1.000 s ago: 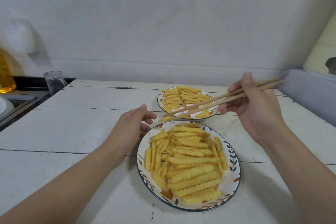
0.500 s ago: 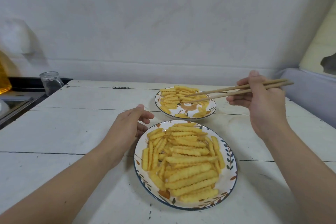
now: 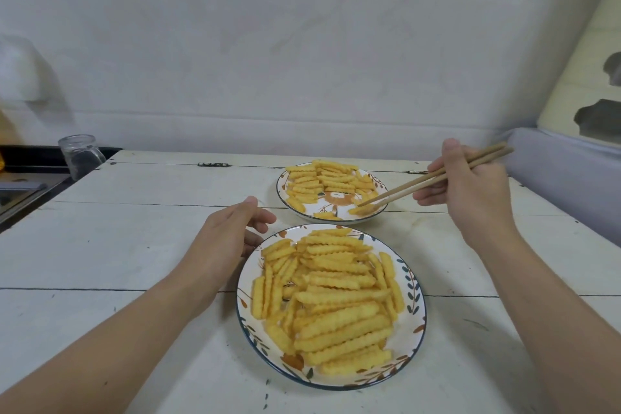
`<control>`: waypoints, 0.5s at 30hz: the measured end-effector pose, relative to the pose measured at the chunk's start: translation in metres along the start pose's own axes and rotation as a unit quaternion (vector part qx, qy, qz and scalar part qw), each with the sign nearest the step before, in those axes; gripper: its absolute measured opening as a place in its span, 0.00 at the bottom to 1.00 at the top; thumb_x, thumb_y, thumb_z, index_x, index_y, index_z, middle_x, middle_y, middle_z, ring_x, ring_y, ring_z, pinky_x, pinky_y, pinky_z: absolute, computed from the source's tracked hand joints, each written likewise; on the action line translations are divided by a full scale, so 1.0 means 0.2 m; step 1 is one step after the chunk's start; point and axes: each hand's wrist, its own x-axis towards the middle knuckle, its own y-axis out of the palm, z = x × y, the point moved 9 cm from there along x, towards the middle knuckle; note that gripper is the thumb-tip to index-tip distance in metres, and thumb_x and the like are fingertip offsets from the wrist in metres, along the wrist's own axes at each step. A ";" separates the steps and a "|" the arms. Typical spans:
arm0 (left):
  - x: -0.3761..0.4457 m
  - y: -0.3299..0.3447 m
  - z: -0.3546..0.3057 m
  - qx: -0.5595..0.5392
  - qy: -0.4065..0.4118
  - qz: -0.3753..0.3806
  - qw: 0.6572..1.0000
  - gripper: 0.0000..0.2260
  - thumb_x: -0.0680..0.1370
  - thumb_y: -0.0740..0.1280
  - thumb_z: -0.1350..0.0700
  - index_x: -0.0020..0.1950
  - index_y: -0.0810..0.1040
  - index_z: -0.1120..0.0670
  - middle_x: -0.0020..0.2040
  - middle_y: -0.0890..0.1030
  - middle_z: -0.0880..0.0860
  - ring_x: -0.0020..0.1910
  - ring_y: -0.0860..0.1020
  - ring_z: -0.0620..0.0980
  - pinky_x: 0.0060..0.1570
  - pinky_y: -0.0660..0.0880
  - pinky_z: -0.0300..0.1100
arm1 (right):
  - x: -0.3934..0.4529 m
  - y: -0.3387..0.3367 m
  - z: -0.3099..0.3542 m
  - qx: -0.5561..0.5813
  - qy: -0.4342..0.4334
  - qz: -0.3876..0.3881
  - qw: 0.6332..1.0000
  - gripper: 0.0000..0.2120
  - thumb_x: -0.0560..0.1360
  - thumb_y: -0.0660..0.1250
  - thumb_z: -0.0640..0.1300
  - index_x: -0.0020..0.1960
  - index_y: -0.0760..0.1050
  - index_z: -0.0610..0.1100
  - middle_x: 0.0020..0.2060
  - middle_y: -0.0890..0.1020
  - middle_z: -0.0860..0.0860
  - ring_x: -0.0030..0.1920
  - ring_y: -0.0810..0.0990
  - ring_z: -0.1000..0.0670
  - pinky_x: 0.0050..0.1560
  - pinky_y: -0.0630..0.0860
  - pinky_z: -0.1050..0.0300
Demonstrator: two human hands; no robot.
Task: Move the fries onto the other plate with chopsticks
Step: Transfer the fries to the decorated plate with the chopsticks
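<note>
Over the far plate (image 3: 378,217), your right hand (image 3: 470,198) pinches the chopsticks (image 3: 426,180), tips on a fry (image 3: 361,210); whether they clasp it is unclear. Your left hand (image 3: 225,239), loosely curled, touches the near plate (image 3: 416,296) piled with fries (image 3: 329,299).

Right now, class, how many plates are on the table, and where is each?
2. The near plate, heaped with fries, lies beside the left hand. The far plate lies behind it, where the chopsticks in the right hand reach a fry.
</note>
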 end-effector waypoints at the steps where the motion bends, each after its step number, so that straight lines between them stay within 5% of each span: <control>1: 0.00 0.00 0.00 0.000 0.002 0.000 1.000 0.21 0.86 0.57 0.46 0.49 0.86 0.56 0.46 0.80 0.52 0.39 0.78 0.50 0.44 0.75 0.44 | 0.00 -0.01 0.01 0.007 -0.001 -0.011 1.000 0.22 0.84 0.61 0.53 0.39 0.75 0.37 0.26 0.79 0.42 0.25 0.81 0.42 0.27 0.81 0.52; 9: 0.00 0.00 -0.01 -0.001 0.001 0.000 1.000 0.21 0.86 0.57 0.46 0.49 0.86 0.56 0.46 0.80 0.52 0.39 0.79 0.50 0.45 0.75 0.45 | -0.03 -0.05 0.04 0.104 0.018 -0.034 0.994 0.24 0.85 0.57 0.53 0.37 0.73 0.39 0.22 0.78 0.45 0.23 0.80 0.45 0.27 0.79 0.55; 15: 0.00 0.00 -0.01 -0.008 -0.003 0.001 1.000 0.21 0.86 0.57 0.46 0.49 0.85 0.56 0.45 0.80 0.52 0.38 0.78 0.49 0.44 0.75 0.43 | -0.14 0.16 0.15 0.214 0.028 0.124 0.968 0.24 0.82 0.58 0.54 0.33 0.76 0.42 0.26 0.75 0.46 0.22 0.77 0.42 0.27 0.74 0.56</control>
